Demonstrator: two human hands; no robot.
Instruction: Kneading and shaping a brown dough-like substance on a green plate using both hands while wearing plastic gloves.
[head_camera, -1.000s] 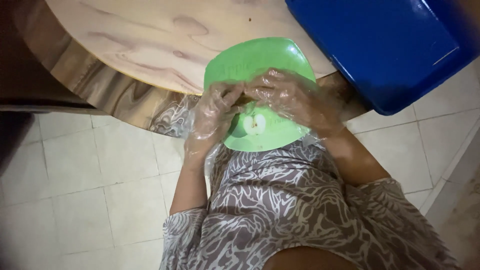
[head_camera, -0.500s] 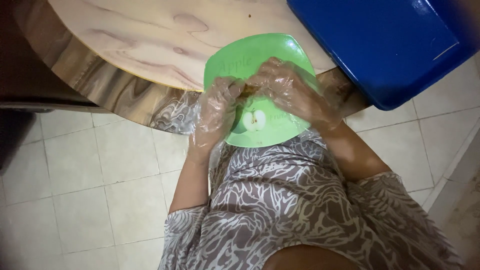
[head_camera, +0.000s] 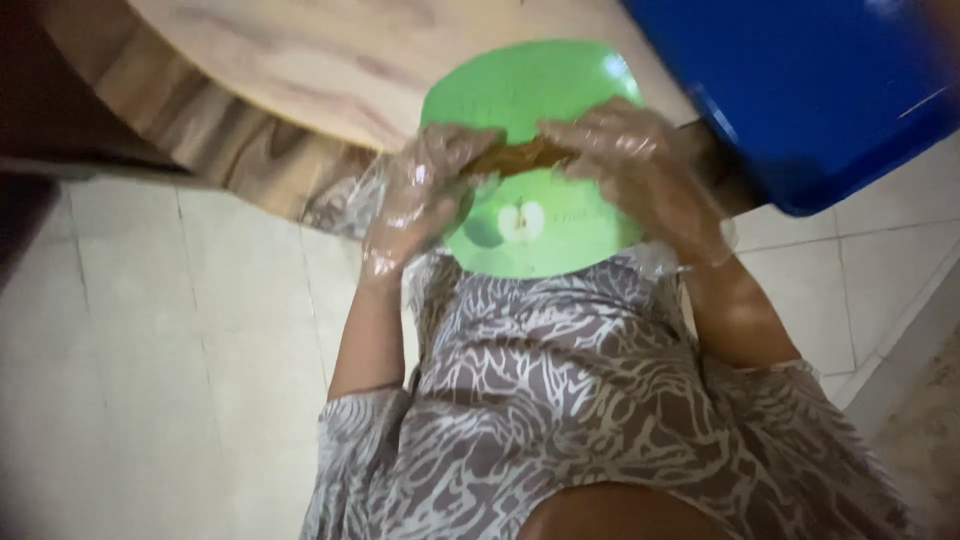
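My gloved left hand (head_camera: 420, 200) and right hand (head_camera: 630, 165) still pinch the brown piece (head_camera: 520, 155), now lifted higher over the green plate (head_camera: 540, 240).

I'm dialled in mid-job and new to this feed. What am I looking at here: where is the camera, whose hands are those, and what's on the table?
There is no machine: a person works with both hands, and the one camera sits on their head, looking down past their patterned dress. Both hands wear thin clear plastic gloves. The left hand and right hand together grip a small brown piece of food over a green cutting board with an apple picture. The board lies at the edge of a round wooden table, and a blue tray sits to its right. Pale floor tiles show below.
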